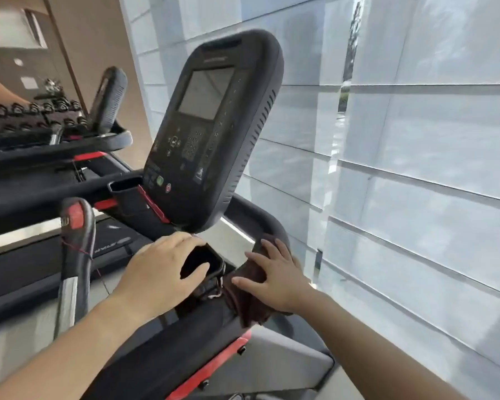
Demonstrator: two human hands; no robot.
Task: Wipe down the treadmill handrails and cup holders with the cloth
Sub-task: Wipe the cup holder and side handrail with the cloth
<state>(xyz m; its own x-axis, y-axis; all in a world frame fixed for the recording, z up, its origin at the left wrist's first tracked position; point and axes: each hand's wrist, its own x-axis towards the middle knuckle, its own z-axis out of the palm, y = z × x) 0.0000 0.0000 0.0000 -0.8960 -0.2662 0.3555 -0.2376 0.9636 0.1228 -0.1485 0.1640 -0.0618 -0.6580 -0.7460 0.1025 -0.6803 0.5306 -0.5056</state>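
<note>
Both hands are below the console [211,131] of the treadmill. My right hand [274,277] lies flat on the dark cloth [244,298], fingers [253,256] spread, pressing it on the right handrail [260,217] just beside the console; the cloth is draped over the rail and hangs down a little. My left hand [162,268] rests with open fingers on the rim of the right cup holder [202,262], holding nothing. Another cup holder [124,187] sits at the console's left. Left of the console stands an upright grip [75,243] with a red part; beyond it I see a second treadmill [70,140]. Pale window blinds [416,168] fill the console's right side.
</note>
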